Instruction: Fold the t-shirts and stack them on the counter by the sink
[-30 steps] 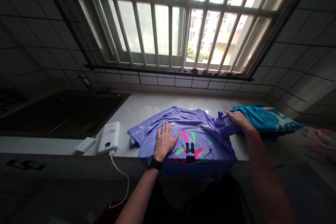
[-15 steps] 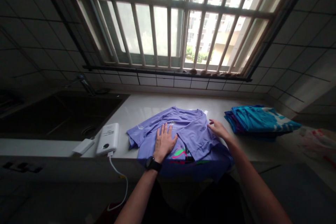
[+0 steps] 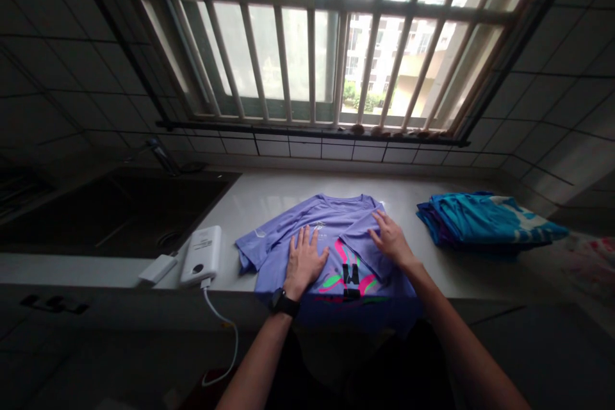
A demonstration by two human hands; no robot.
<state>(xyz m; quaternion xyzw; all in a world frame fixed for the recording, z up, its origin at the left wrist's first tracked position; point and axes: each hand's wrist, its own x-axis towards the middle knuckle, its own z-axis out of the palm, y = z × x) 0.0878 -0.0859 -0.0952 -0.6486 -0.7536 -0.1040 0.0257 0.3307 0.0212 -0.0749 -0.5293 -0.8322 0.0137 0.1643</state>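
A purple T-shirt (image 3: 293, 223) with a pink, green and black print lies face up on the white counter (image 3: 269, 195); its lower part hangs over the front edge. My left hand (image 3: 304, 259) rests flat on the shirt's middle, fingers spread, a black watch on the wrist. My right hand (image 3: 390, 240) lies flat, fingers out, on the right sleeve, which is folded inward over the shirt's right side. The left sleeve stays spread out.
A stack of folded blue and teal clothes (image 3: 480, 221) sits on the counter to the right. A white power bank (image 3: 201, 255) with a cable and a small white block (image 3: 155, 268) lie left, beside a dark sink (image 3: 106, 211). A barred window stands behind.
My right hand carried the right sleeve from beside the folded pile inward over the shirt and now presses it flat. My left hand stayed in place.
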